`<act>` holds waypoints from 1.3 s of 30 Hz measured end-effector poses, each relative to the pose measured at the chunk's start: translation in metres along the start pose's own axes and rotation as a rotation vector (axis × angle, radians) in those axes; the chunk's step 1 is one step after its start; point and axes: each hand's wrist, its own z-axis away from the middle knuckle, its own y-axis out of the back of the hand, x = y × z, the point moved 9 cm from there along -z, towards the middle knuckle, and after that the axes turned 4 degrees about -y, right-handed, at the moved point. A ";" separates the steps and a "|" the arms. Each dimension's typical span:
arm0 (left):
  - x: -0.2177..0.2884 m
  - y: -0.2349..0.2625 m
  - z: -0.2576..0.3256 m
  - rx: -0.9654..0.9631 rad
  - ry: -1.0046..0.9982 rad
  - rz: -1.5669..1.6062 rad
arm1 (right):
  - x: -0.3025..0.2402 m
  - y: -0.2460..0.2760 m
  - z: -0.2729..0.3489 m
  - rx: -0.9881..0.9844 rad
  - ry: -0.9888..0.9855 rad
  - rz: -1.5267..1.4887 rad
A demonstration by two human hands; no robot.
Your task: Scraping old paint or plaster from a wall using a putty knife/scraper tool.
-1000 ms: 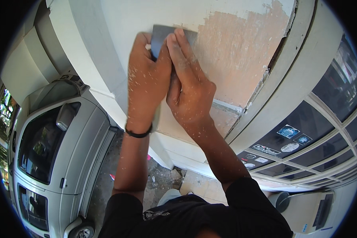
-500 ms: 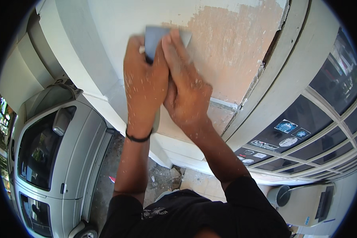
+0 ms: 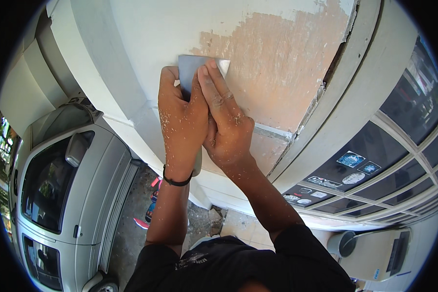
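A scraper [image 3: 190, 68] with a wide grey metal blade lies against the painted wall [image 3: 151, 29]. My left hand [image 3: 184, 119] is wrapped round its handle, thumb and forefinger close to the blade. A short piece of the handle shows beside the wrist. My right hand [image 3: 230, 131] rests over the same tool, two fingers stretched together onto the blade's right part. The blade's upper edge is just left of and below a scraped tan patch [image 3: 282, 68], where the white paint is gone. Pale flakes cling to both hands and forearms.
Along the patch's right side runs a cracked wooden frame [image 3: 333, 92], beside a paned window [image 3: 360, 160] with stickers. A silver car [image 3: 90, 194] is parked at the left. Low at the right are a grey bucket [image 3: 342, 243] and a pale boxy appliance [image 3: 377, 250]. Rubble [image 3: 216, 216] lies below.
Both hands have moved down the wall toward me with the scraper still in them. A red and blue object on the ground by my left forearm now shows more.
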 end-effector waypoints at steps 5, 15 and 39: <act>0.002 -0.001 -0.011 -0.039 0.024 0.073 | -0.003 -0.001 -0.012 -0.008 -0.058 -0.067; -0.002 -0.001 -0.010 -0.006 -0.083 0.046 | -0.002 0.000 -0.007 0.007 -0.023 -0.023; 0.008 -0.013 -0.026 -0.153 0.101 0.366 | -0.006 0.011 -0.036 -0.043 -0.110 -0.043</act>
